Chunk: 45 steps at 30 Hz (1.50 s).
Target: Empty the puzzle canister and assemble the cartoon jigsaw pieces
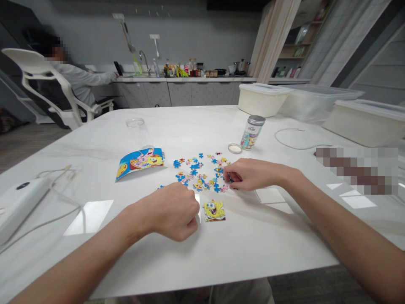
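Note:
Loose jigsaw puzzle pieces, mostly blue, yellow and pink, lie scattered on the white table. My right hand reaches in at their right edge, its fingers curled and pinched on a puzzle piece that is mostly covered. Closed in a fist, my left hand rests at the near left of the pieces, and no object shows in it. Between my hands and nearer to me sits a small joined square of puzzle showing a yellow cartoon face. A curved picture sheet stands to the left of the loose pieces.
Behind the pieces stand a printed can, a round lid and a clear jar. Plastic bins line the far right. A white power strip with cables lies left. A person sits far left.

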### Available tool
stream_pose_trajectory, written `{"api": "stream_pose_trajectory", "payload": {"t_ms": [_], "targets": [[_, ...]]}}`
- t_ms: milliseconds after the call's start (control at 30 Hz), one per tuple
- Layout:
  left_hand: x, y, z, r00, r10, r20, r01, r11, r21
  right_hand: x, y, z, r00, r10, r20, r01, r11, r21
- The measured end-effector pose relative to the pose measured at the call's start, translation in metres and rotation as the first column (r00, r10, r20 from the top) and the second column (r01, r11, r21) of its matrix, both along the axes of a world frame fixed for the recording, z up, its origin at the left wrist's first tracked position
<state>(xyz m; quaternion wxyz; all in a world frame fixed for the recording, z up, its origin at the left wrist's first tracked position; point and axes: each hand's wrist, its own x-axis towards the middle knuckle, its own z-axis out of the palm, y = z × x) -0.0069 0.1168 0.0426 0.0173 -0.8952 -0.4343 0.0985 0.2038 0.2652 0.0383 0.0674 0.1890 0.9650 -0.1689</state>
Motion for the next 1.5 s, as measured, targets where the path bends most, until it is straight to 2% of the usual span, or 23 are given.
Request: {"api": "stream_pose_trajectory", "payload": {"t_ms": [133,233,400,500,600,667,733,833,1000,1200,1367,1500], "targets": [[0.000,0.001,0.000,1.000,0.013,-0.009,-0.013,1.000,-0.026,0.001,-0.002,0.003,1.000,-0.006,0.013,0.005,1.000,0.028],[0.000,0.001,-0.001,0.999,0.040,-0.025,-0.041,0.998,-0.044,0.002,0.002,0.006,0.995,-0.089,0.048,0.082,0.987,0.140],[0.001,0.000,-0.001,0.997,0.062,-0.050,-0.064,0.997,-0.050,0.003,0.009,0.010,0.972,-0.224,0.068,0.187,0.918,0.350],[0.003,0.000,0.000,0.996,0.069,-0.056,-0.072,0.996,-0.044,0.003,0.010,0.010,0.942,-0.315,0.115,0.245,0.880,0.407],[0.003,0.000,0.000,0.995,0.086,-0.041,-0.086,0.996,-0.006,0.003,0.011,0.007,0.872,-0.471,0.130,0.367,0.807,0.463],[0.002,0.000,-0.002,0.995,0.093,-0.035,-0.092,0.996,0.010,0.004,0.013,0.003,0.841,-0.527,0.124,0.418,0.778,0.469],[0.001,0.000,-0.005,0.995,0.092,-0.036,-0.092,0.996,0.008,0.004,0.015,-0.001,0.848,-0.517,0.116,0.420,0.789,0.449],[0.000,0.001,-0.009,0.997,0.060,-0.039,-0.059,0.998,0.019,0.003,0.016,-0.008,0.900,-0.430,0.070,0.364,0.830,0.422],[0.000,0.002,-0.015,1.000,0.000,-0.024,0.001,0.997,0.076,-0.004,0.014,-0.022,0.946,-0.301,-0.122,0.325,0.860,0.394],[0.001,0.002,-0.016,1.000,-0.002,-0.027,0.004,0.995,0.103,-0.011,0.014,-0.029,0.948,-0.280,-0.149,0.314,0.896,0.314],[0.000,0.002,-0.015,1.000,-0.017,0.013,0.016,0.995,0.094,-0.009,0.015,-0.026,0.956,-0.266,-0.125,0.294,0.890,0.348],[0.001,0.002,-0.014,0.999,-0.013,0.043,0.009,0.996,0.092,-0.009,0.015,-0.026,0.944,-0.289,-0.158,0.327,0.878,0.349]]}}
